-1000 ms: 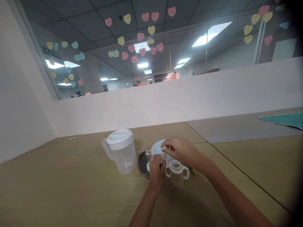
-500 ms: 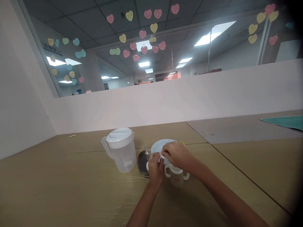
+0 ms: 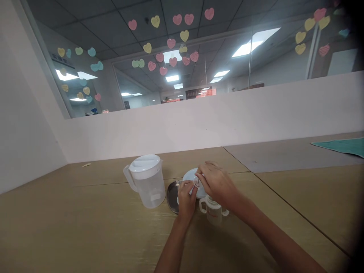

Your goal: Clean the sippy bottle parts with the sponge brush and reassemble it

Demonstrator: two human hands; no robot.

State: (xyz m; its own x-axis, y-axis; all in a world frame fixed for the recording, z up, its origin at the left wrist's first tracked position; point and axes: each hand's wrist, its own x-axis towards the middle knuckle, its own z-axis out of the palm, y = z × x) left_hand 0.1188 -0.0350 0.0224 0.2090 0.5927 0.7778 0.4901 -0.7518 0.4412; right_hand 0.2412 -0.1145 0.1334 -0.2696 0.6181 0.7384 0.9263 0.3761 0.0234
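Observation:
My left hand pinches a small white ring-shaped piece, perhaps a bottle collar, above the near edge of a pale plate. From the right, my right hand reaches over with its thumb and index finger closed at the same piece. Just below the right hand a clear baby bottle with two white side handles stands upright on the table, its top without a cap. A metal tray lies behind my left hand, with a white item on it mostly hidden.
A lidded translucent pitcher stands left of the tray. At the far right lies a green cloth on a grey section of the table. A low white wall with windows above closes off the back.
Both hands stay together at the white ring-shaped piece, which has tilted so its opening shows more. The right hand's fingers have shifted and lifted slightly. The view has moved a little.

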